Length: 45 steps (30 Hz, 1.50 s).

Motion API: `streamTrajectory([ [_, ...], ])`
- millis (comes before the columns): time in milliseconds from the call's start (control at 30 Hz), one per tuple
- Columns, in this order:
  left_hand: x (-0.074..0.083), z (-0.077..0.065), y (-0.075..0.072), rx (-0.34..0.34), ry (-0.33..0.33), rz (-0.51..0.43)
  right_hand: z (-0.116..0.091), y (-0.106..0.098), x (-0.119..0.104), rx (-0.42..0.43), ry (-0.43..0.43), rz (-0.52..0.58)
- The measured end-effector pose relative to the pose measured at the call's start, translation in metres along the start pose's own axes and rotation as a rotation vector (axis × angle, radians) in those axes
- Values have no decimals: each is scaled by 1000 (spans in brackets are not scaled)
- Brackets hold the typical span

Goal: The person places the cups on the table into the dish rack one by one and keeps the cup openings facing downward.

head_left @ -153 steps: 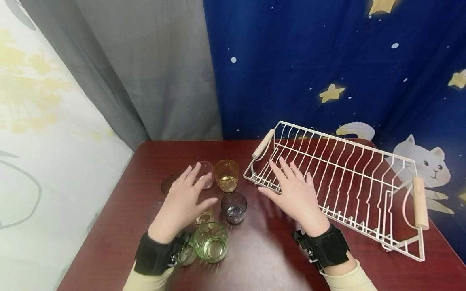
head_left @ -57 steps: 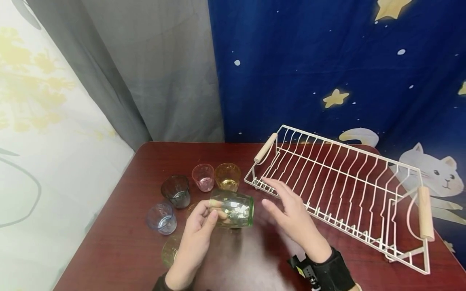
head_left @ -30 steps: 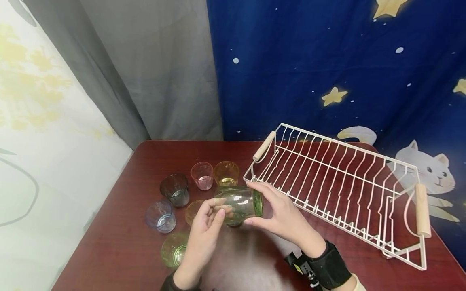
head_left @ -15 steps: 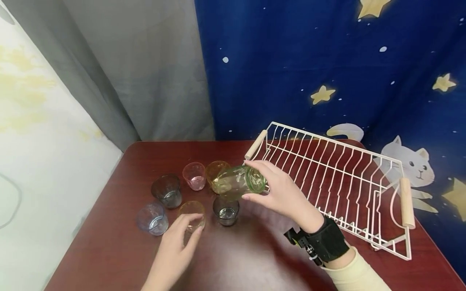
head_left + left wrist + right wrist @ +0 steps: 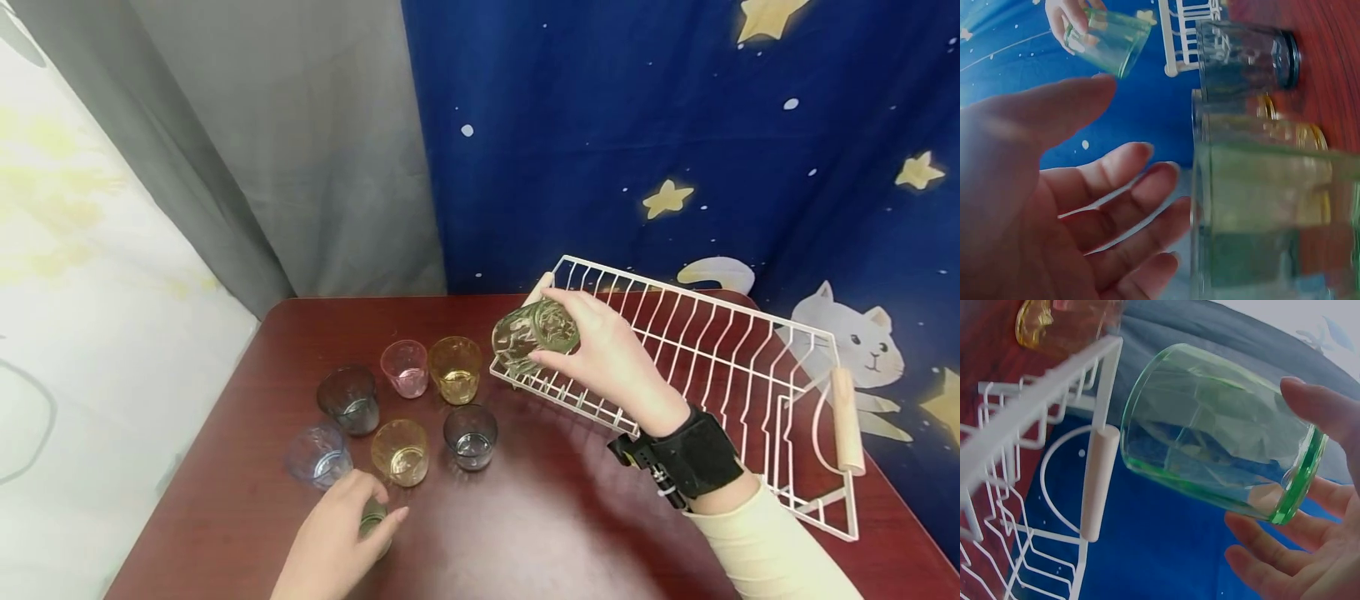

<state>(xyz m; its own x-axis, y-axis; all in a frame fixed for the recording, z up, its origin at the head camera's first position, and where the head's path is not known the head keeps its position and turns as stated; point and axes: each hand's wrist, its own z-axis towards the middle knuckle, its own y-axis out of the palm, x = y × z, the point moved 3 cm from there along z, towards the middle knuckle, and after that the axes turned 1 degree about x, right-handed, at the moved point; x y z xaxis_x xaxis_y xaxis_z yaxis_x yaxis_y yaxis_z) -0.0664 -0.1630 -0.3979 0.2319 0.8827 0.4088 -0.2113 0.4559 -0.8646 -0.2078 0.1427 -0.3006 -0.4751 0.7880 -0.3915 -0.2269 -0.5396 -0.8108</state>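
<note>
My right hand (image 5: 618, 362) grips a clear green glass (image 5: 517, 340) around its base, thumb on one side and fingers on the other. The glass is tipped on its side, mouth pointing left, held up over the left end of a white wire dish rack (image 5: 678, 342). In the right wrist view its rim (image 5: 1147, 381) is near the rack's wooden handle (image 5: 1099, 484). Low on the left, my left hand (image 5: 330, 533) is over a second green glass (image 5: 372, 523), partly hiding it. In the left wrist view, thumb and fingers are spread apart beside that glass's rim.
Several upright glasses stand on the dark red table (image 5: 247, 433): pink (image 5: 406, 371), amber (image 5: 456, 372), yellow (image 5: 401, 454), blue (image 5: 321, 457), and two smoky grey ones, left (image 5: 350, 402) and right (image 5: 472, 439). Curtains (image 5: 352, 167) hang behind the table.
Both hands were empty at first. The left picked up a green glass and passed it to the right, which carried it up and right to the rack. The left lowered to the other green glass.
</note>
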Motion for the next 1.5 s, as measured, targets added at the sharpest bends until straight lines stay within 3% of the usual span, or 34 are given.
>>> streamTrajectory([
  [333, -12, -4, 4, -87, -21, 59, 21, -8, 27, 15, 137, -34],
  [467, -14, -4, 6, -146, -63, 21, 31, -8, 38, 18, 162, -48],
  [733, -16, -3, 10, -159, -76, -37, 53, -1, 67, 24, 259, -21],
  [967, -21, -4, 13, -186, -37, -40, 62, 4, 87, -31, 327, -60],
  [1267, -23, -9, 17, -144, 95, -34, 71, 15, 107, -90, 374, -77],
  [1500, -21, -13, 26, -206, 57, -25, 73, 28, 123, -126, 407, -75],
])
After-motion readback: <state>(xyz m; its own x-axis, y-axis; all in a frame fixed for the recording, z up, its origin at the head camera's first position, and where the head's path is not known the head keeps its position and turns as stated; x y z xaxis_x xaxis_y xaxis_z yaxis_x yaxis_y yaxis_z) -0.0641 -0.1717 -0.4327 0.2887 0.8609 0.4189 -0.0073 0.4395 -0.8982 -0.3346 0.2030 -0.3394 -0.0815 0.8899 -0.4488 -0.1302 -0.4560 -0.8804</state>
